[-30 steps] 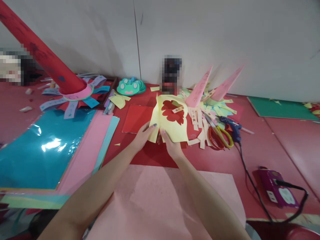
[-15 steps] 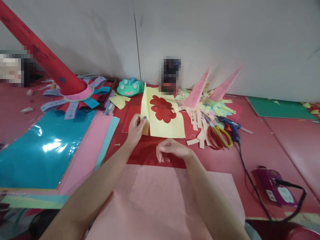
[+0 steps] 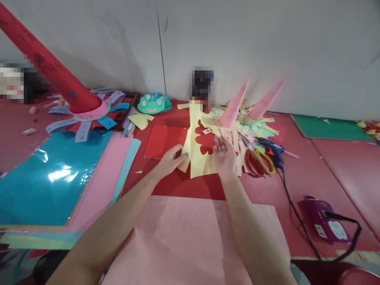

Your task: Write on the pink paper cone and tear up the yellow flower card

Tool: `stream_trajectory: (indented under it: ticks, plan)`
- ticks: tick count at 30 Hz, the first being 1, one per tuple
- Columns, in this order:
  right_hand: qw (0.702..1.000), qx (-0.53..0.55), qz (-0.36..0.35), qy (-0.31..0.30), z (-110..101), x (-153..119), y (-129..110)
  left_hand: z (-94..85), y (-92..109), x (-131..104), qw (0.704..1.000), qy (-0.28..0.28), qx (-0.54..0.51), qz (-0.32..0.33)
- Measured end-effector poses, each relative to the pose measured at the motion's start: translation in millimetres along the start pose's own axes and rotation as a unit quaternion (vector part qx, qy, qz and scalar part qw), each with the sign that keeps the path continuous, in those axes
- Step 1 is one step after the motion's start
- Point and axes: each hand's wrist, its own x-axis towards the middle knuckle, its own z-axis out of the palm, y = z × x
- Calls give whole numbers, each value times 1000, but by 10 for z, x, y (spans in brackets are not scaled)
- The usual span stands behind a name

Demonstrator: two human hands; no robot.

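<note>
My left hand (image 3: 172,160) pinches the left edge of a folded sheet of yellow paper (image 3: 199,169). The sheet has a flower-shaped cutout, through which red and a small starred paper strip (image 3: 207,131) show. My right hand (image 3: 225,158) is at the sheet's right side, palm inward and fingers loosely curved and apart; whether it touches the paper I cannot tell. A square red sheet (image 3: 166,141) lies left of the yellow paper, near my left hand. Just right of my right hand are scissors with red and yellow handles (image 3: 268,161).
Pink paper cones (image 3: 234,105) stand among paper strips at the back. A blue glue gun (image 3: 274,150) trails a cord to a purple power box (image 3: 326,221). Blue glossy sheets (image 3: 56,178), a green frog cutout (image 3: 152,103) and a tall red cone (image 3: 59,71) are on the left.
My left hand has moved right with the yellow paper, uncovering the red sheet and bringing the cutout over the strips. My right hand has risen from below to the paper's right side.
</note>
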Motion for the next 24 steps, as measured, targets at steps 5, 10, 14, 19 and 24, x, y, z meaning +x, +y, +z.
stream_trajectory:
  ticks: [5, 10, 14, 19, 24]
  plan:
    - [939, -306, -147, -50, 98, -200, 44, 21, 8, -3, 999, -14, 31, -1]
    - [882, -433, -172, -77, 131, -292, 117, 37, -16, 8, 999, -7, 34, 10]
    - [871, -458, -136, -112, 162, -312, 106, 41, 10, 13, 999, -7, 51, 14]
    - [866, -468, -114, -136, 171, -314, 132, 39, 78, -5, 998, -4, 69, 5]
    - [872, -455, -114, -144, 158, -322, 192, 60, 75, -18, 996, 0, 86, -26]
